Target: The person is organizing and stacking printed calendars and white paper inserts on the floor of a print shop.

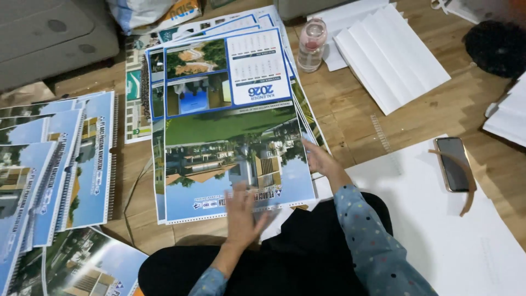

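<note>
My left hand [241, 214] lies flat and open, fingers spread, on the near edge of the top calendar sheet [235, 148], gripping nothing; it is blurred. My right hand [320, 160] is open too, fingertips pressed against the right edge of that same sheet, near its lower corner. The sheet tops a fanned stack of calendar sheets [159, 181] on the wooden floor [350, 118], with the lower ones sticking out along its left and far edges.

Left of the stack, across a narrow strip of bare floor, lies a row of bound calendars [82, 159], overlapping, their spiral edges facing the stack. Beyond the stack's far right corner stands a clear water bottle [311, 45], just beside the fanned edges. Further right of the bottle lie folded white paper sheets [392, 52]. Right of the stack, past my right hand, there is open floor, then a large white sheet [433, 219] with a phone [453, 163] on it. My dark lap [307, 252] touches the stack's near edge.
</note>
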